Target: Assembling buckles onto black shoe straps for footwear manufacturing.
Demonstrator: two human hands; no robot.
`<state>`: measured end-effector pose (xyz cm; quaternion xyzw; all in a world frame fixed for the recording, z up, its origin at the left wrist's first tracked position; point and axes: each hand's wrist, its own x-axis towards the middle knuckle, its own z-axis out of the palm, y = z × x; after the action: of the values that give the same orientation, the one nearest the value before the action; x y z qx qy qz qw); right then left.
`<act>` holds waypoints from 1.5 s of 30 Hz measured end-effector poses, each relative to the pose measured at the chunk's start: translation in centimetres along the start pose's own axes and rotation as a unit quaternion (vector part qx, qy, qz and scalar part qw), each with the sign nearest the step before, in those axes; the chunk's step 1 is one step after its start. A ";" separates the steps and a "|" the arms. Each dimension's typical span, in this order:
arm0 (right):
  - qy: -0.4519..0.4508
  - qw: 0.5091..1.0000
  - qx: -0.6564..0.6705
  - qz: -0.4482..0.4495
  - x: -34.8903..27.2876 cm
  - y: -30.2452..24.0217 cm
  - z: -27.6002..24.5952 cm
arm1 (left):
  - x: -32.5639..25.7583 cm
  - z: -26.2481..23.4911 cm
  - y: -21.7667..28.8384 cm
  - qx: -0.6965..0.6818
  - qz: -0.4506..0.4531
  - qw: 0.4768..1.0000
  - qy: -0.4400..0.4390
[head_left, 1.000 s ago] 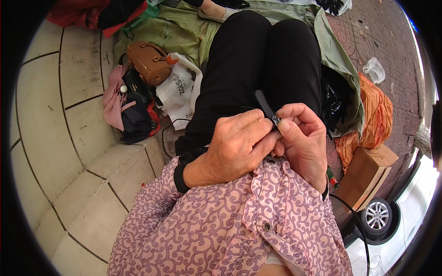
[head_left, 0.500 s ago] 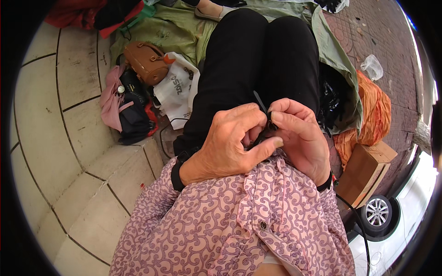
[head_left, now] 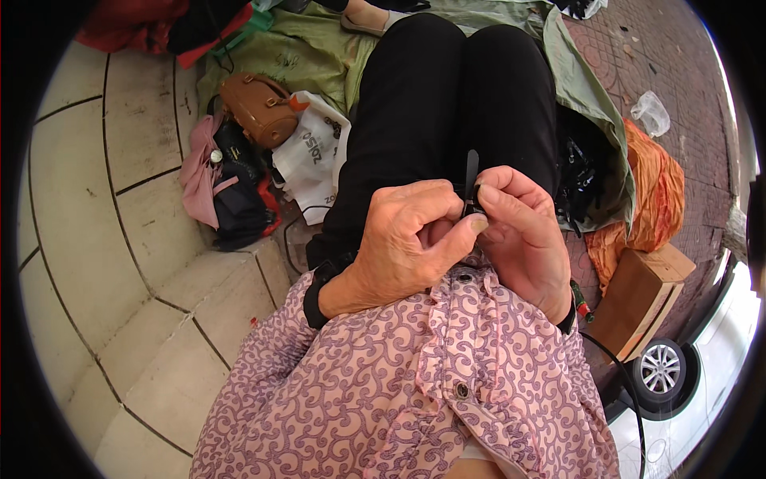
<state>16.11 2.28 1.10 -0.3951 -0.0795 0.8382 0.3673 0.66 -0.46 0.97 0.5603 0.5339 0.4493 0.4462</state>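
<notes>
Above my lap, my two hands meet around a small black piece with a flat, round-ended strip (head_left: 471,166) standing up from it; its exact kind I cannot make out. My left hand (head_left: 403,243) is closed on its lower part, thumb pressed against it and fingers curled behind. Thumb and forefinger of my right hand (head_left: 527,231) pinch its right side. Much of the black piece is hidden by the fingers. Beneath the hands are my black trousers (head_left: 415,96) and the patterned pink shirt (head_left: 343,383).
At left lie a brown handbag (head_left: 258,109), a white printed bag (head_left: 313,156) and a pink cloth (head_left: 201,180) beside pale stone steps (head_left: 72,176). Rightward are a green sack (head_left: 582,88) holding black pieces, an orange sack (head_left: 650,184), a cardboard box (head_left: 642,299) and a parked car's wheel (head_left: 660,369).
The black strip has turned more upright and shifted slightly right. Both hands keep hold of the piece, with the fingers shifted a little.
</notes>
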 end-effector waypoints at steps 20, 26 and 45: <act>0.013 0.998 0.009 -0.058 -0.3 0.2 -0.1 | -0.3 -0.1 -0.4 -0.077 -0.047 0.989 -0.115; -0.053 0.997 -0.048 -0.016 -0.8 -0.7 -0.9 | -0.5 -1.3 -0.3 -0.018 -0.034 0.982 -0.185; 0.078 0.973 -0.037 -0.213 -0.7 -1.8 -1.4 | -1.2 -1.5 0.3 -0.178 -0.209 0.953 -0.126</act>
<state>18.38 2.89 1.31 -0.4466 -0.1636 0.7036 0.5279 -0.77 -1.69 1.49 0.3995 0.4898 0.3601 0.6862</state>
